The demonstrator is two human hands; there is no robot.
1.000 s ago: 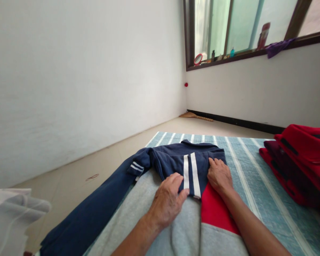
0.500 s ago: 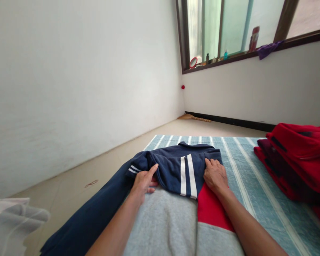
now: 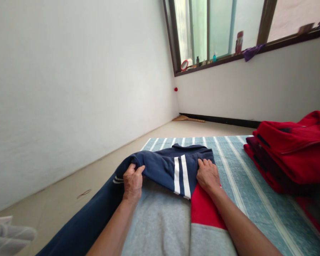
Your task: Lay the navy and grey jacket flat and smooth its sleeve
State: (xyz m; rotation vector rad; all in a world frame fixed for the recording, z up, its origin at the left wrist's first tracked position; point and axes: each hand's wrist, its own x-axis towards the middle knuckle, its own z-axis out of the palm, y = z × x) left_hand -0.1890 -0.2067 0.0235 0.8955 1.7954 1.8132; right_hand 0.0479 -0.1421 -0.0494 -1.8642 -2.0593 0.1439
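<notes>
A navy, red and grey jacket lies on a blue-green striped sheet, its collar at the far end. Two white bands cross the navy cloth that is folded over the grey part. My left hand is closed on the navy cloth at the left, lifting it into a raised fold; some of its fingertips are hidden by the fabric. Near the jacket's right edge, just above the red panel, my right hand rests with fingers curled onto the cloth. A long navy piece trails toward me on the left.
A stack of folded red and dark clothes stands on the sheet at the right. Pale cloth shows at the lower left. White walls meet behind, with a broom-like thing in the corner. Bottles and a mirror line the windowsill.
My left hand has moved slightly left and up, closing on the navy cloth and raising it. My right hand stays at the same spot on the jacket. The view has turned a little right.
</notes>
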